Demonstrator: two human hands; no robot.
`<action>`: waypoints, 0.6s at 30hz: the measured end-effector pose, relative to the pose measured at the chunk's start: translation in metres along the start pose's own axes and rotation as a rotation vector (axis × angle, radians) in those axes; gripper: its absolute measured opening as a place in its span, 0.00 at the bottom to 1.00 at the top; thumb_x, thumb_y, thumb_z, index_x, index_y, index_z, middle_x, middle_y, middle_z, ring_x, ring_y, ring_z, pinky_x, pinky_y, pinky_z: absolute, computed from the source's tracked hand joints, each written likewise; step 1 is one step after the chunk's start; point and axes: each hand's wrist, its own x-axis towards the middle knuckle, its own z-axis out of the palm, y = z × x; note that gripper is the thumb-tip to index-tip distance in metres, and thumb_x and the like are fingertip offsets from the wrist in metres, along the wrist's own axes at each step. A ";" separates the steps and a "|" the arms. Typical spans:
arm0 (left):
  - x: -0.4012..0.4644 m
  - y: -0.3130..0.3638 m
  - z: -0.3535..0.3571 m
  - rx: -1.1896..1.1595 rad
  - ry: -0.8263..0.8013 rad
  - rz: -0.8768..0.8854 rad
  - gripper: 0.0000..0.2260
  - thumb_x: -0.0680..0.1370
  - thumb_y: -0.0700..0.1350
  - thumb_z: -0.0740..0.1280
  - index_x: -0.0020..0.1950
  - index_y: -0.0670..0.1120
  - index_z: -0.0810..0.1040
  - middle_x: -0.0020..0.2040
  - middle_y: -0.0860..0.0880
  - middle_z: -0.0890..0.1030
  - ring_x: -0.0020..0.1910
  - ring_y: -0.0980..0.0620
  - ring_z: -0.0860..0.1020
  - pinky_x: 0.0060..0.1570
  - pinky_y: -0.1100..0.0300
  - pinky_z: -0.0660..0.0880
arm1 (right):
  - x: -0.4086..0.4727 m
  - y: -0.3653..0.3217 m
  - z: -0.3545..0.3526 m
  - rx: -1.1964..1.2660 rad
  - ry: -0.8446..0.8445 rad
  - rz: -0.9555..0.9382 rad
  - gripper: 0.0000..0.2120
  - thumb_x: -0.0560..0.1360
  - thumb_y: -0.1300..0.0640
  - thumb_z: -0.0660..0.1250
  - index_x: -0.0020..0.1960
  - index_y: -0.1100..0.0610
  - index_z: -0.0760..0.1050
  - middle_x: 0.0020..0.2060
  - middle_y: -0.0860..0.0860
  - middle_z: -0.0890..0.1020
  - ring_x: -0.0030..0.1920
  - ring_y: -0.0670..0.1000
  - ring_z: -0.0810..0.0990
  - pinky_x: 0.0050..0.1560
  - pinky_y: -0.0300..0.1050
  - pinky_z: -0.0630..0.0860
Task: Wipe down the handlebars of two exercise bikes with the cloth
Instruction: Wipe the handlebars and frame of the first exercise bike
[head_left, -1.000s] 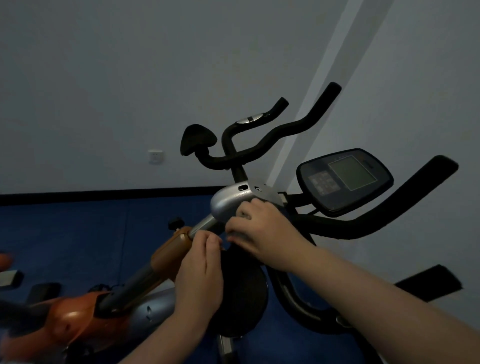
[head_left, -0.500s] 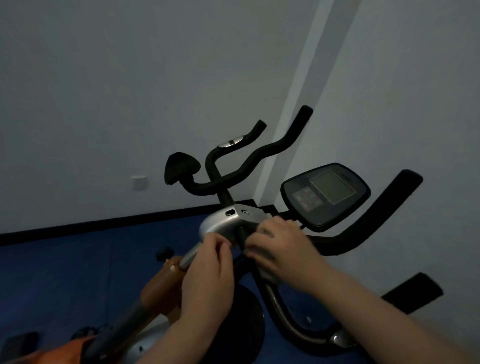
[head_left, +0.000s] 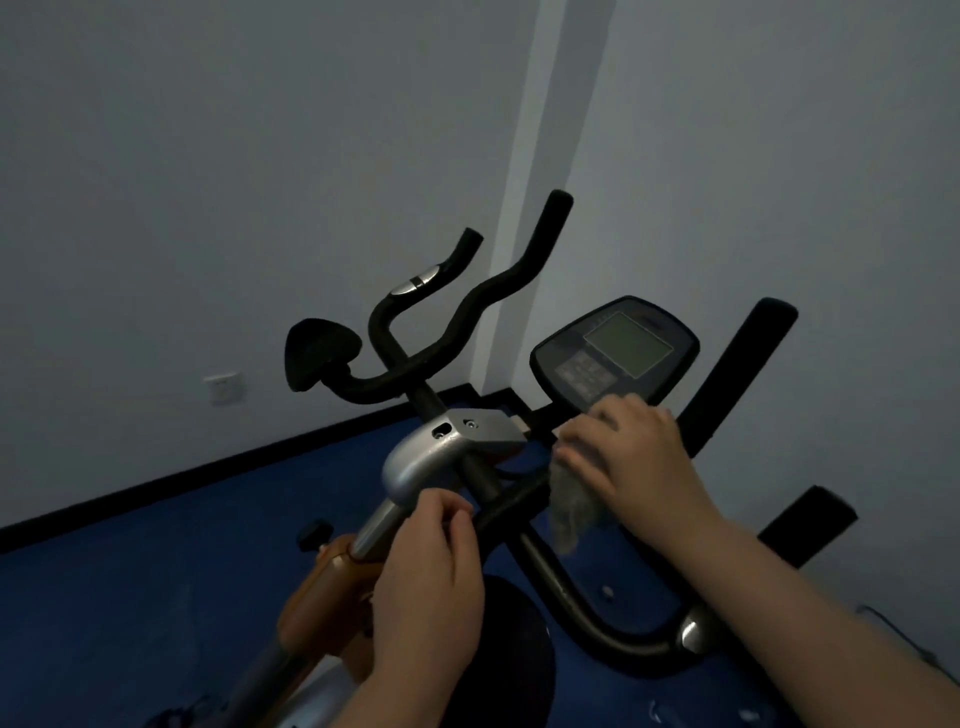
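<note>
- Because only the head view shows this moment, everything here is read from it: two exercise bikes stand side by side against a pale wall, the nearer one filling the lower middle and right of the frame.
- The right hand (head_left: 631, 462), right of centre, has its fingers curled over a grey cloth (head_left: 571, 512), pinning it onto the black handlebar (head_left: 511, 506) of the nearer bike; a loose tail of cloth hangs below the knuckles, so only the part under the fingers appears to be rubbing.
- That grip sits just under the display console (head_left: 618, 353), near where the bar meets its mount, which suggests the middle stretch of the bar is being wiped.
- The left hand (head_left: 431, 566), in the lower middle, pinches thumb to fingertips at the end of the same bar, next to the silver post (head_left: 374, 530); it seems to be steadying the bar so the wiping hand can press. Whether it truly clamps the bar or only touches it is hard to tell in this dim light.
- The long black grip (head_left: 737, 369) rising at the right and the curved lower loop (head_left: 597, 618) carry no cloth, and I judge they are yet to be wiped.
- The far handlebars (head_left: 467, 317), in the upper middle, stand well apart from both hands, so the second bike is probably still to do.
- A blue floor (head_left: 156, 571) fills the lower left, and a wall socket (head_left: 224, 389) sits at middle left.
</note>
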 end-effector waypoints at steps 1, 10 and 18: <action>0.000 -0.001 0.000 -0.006 -0.002 -0.003 0.07 0.80 0.49 0.57 0.43 0.60 0.67 0.35 0.52 0.77 0.32 0.55 0.76 0.31 0.60 0.68 | 0.001 0.001 -0.002 0.014 0.010 0.054 0.14 0.76 0.44 0.57 0.47 0.50 0.77 0.41 0.48 0.74 0.43 0.51 0.73 0.43 0.44 0.61; -0.003 0.002 -0.001 -0.044 0.039 -0.018 0.08 0.80 0.47 0.56 0.44 0.56 0.70 0.38 0.52 0.77 0.36 0.55 0.76 0.36 0.50 0.75 | -0.008 -0.012 0.005 0.007 0.021 -0.058 0.11 0.75 0.47 0.61 0.48 0.52 0.77 0.41 0.51 0.75 0.42 0.54 0.74 0.41 0.48 0.69; -0.009 0.006 0.004 -0.015 0.138 -0.048 0.08 0.80 0.46 0.57 0.43 0.57 0.70 0.33 0.51 0.79 0.28 0.54 0.76 0.29 0.51 0.73 | -0.001 -0.044 0.007 0.092 -0.027 -0.159 0.11 0.75 0.45 0.60 0.46 0.50 0.76 0.40 0.49 0.75 0.43 0.51 0.73 0.41 0.47 0.67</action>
